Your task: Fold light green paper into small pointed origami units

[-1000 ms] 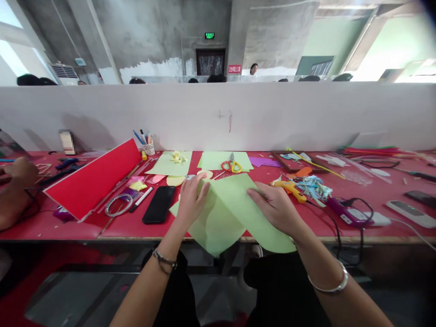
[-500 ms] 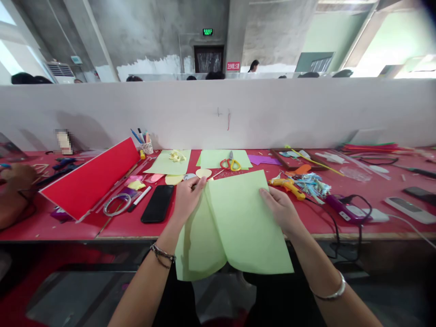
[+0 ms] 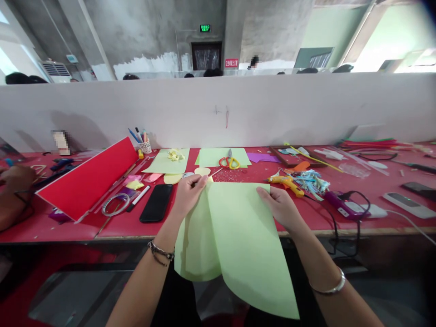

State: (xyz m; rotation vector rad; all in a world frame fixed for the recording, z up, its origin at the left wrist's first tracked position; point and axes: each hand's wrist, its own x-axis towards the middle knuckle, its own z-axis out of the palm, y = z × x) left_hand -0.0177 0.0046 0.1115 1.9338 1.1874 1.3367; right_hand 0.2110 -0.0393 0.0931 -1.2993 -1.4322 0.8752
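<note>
Pale green paper (image 3: pixel 247 236) hangs between my hands in front of the table edge, its lower part curving over my lap. My left hand (image 3: pixel 188 194) pinches it at the upper left, where a second leaf of green paper falls behind the first. At the upper right corner, my right hand (image 3: pixel 279 203) grips the sheet between thumb and fingers. Just beyond the paper lie scissors (image 3: pixel 230 161) with red and yellow handles on another green sheet (image 3: pixel 207 156). Cream paper ovals (image 3: pixel 173 178) rest near my left hand, and a yellow glue gun (image 3: pixel 288 184) near my right.
A black phone (image 3: pixel 156 203), a marker (image 3: pixel 139 198) and a tape roll (image 3: pixel 116 204) lie on the left. A red board (image 3: pixel 91 181) leans there. A purple power strip (image 3: pixel 345 206) with cables sits on the right. Another person's hand (image 3: pixel 15 186) is at far left.
The right part of the paper has swung down and now hangs lower, with its top edge flatter. My right hand has shifted slightly left; both hands keep their hold.
</note>
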